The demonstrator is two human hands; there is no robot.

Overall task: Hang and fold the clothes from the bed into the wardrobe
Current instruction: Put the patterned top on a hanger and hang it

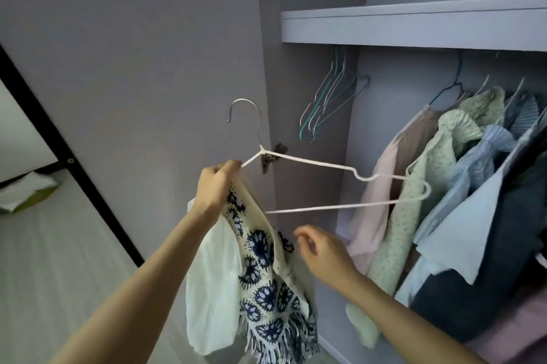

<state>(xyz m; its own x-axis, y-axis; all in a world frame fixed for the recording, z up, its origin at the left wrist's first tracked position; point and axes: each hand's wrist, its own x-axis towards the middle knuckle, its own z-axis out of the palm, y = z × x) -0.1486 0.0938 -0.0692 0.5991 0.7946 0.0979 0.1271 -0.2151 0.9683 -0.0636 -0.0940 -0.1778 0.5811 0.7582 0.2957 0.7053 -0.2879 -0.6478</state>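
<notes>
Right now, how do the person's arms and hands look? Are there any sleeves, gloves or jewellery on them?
Both forearms are bare as far as the picture shows: no sleeve reaches into view. The left hand and the right hand wear no gloves. No ring, watch or bracelet shows on the fingers or wrists. The right hand is slightly blurred, so small details there cannot be told.
</notes>
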